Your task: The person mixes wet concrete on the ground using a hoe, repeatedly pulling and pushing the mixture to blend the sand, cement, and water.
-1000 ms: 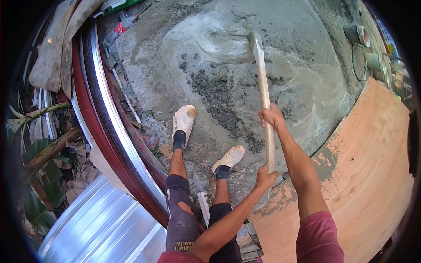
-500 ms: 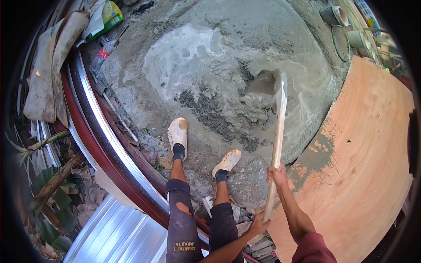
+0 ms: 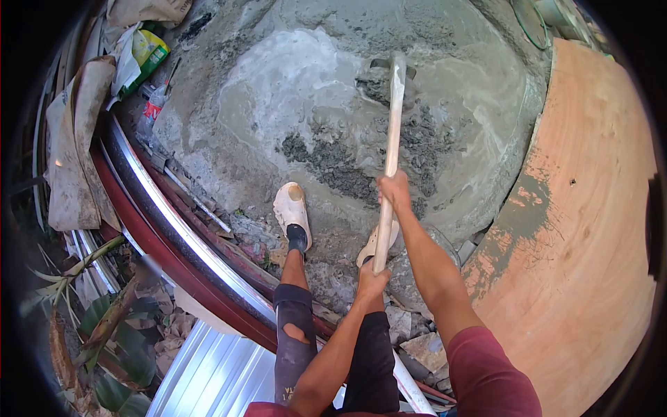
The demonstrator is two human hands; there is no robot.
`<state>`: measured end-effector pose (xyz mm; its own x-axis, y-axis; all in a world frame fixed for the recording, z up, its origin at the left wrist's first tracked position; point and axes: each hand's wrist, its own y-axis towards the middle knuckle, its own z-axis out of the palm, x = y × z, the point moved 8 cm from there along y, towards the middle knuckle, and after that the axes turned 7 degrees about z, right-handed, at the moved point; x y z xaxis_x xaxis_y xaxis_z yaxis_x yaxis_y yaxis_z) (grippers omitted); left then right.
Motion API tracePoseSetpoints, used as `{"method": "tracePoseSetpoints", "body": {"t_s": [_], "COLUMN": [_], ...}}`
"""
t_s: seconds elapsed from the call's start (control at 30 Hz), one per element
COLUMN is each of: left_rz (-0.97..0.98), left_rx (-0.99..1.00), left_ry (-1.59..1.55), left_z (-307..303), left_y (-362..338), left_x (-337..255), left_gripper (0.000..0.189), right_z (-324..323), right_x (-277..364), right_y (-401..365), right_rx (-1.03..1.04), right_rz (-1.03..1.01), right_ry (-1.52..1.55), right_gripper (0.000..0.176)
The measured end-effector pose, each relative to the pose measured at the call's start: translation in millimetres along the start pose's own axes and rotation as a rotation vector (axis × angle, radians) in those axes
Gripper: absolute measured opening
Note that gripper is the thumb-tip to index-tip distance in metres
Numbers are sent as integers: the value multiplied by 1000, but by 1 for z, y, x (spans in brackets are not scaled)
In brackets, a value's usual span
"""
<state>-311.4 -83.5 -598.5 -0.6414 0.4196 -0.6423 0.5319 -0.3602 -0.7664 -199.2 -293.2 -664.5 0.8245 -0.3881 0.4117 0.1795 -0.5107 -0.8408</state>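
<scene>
A hoe with a long pale wooden handle (image 3: 393,132) reaches away from me over a wet grey cement mix (image 3: 479,90). Near the handle's end, my left hand (image 3: 373,281) is closed round the wood. Farther up, my right hand (image 3: 394,190) grips the same handle. The hoe's blade (image 3: 381,64) is at the far side of a dark, lumpy patch; part of it is hidden behind the handle and the mix. Whitish liquid cement (image 3: 285,76) lies left of the blade.
A cement-smeared plywood sheet (image 3: 597,208) lies at right. Curved metal profiles (image 3: 174,208) and shiny corrugated sheeting (image 3: 215,375) run along the left. My shoes (image 3: 292,208) stand at the mix's near edge. A plastic bottle (image 3: 149,115) and a bucket (image 3: 552,17) lie farther off.
The hoe has swung left and farther away, its blade now more central. Both hands moved up and left with it. Darker lumps show where the blade was.
</scene>
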Motion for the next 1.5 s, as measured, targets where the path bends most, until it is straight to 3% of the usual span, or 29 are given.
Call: {"method": "tracePoseSetpoints", "body": {"t_s": [0.07, 0.13, 0.23, 0.3, 0.4, 0.43, 0.47, 0.5, 0.67, 0.83, 0.9, 0.93, 1.0, 1.1, 1.23, 1.3, 1.43, 1.5], "left_rz": [-147, -13, 47, -111, -183, -135, -240, -114, -253, -229, -59, -32, -48, -21, 189, 102, 82, -115], "left_rx": [1, 10, 67, 141, 212, 163, 209, 138, 44, -56, -196, -250, -212, -200, -483, -402, -352, -177], "left_ry": [20, 56, 44, -4, -168, -290, -233, -216, -348, -377, -394, -433, -434, -288, -294, -414, -760, -1013], "left_z": [-11, -16, 5, 42, 117, 121, 127, 130, 109, 122, 97, 83, 53, -9, -91, -89, -49, 3], "left_y": [-50, -90, -143, -181, -250, -263, -274, -278, -192, -162, -150, -146, -127, -63, 27, 73, 86, 74], "left_x": [15, 37, 31, 32, 37, 8, -7, -10, -6, -40, -88, -102, -115, -131, -163, -149, -146, -125], "left_gripper": [23, 24, 31, 31, 33, 33, 35, 34, 26, 16, 16, 16, 17, 18, 19, 19, 18, 15], "right_z": [5, 4, -23, -59, -115, -121, -123, -124, -58, -38, -17, -3, 26, 105, 206, 234, 230, 206], "right_x": [-44, -86, -99, -105, -101, -94, -90, -88, -95, -29, 2, 20, 47, 104, 170, 187, 178, 162], "right_y": [-26, -59, -117, -145, -189, -200, -209, -212, -130, -123, -128, -134, -134, -119, -64, -41, -26, -34], "right_rx": [-10, -10, 73, 97, 116, 118, 145, 172, 239, 280, 344, 370, 396, 476, 519, 521, 474, 441], "right_rz": [-31, 35, 156, 200, 234, 230, 246, 263, 346, 130, 89, 69, 45, -44, -230, -269, -316, -319], "right_ry": [-27, 63, 192, 170, 22, 12, -6, -24, -75, -345, -356, -338, -343, -261, -338, -405, -680, -767], "right_gripper": [18, 23, 38, 42, 41, 41, 43, 45, 44, 49, 51, 42, 27, 22, 18, 18, 18, 15]}}
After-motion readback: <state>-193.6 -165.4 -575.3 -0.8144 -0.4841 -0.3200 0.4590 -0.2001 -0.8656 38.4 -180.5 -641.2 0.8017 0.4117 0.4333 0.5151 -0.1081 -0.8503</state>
